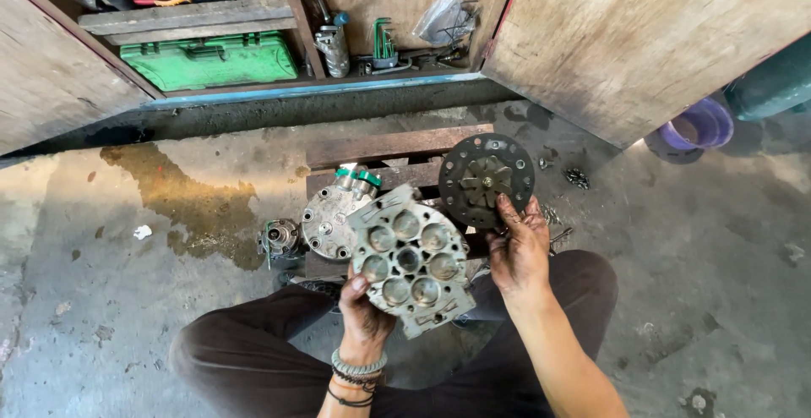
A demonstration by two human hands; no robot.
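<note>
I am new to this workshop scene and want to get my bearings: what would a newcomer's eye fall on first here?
First, the grey metal block with round cylinder bores, held up at centre by the left hand. Beside it, the right hand grips a dark round perforated disc with a hub. Behind, at the upper left, a bright green plastic tool case lies inside an open wooden cabinet.
</note>
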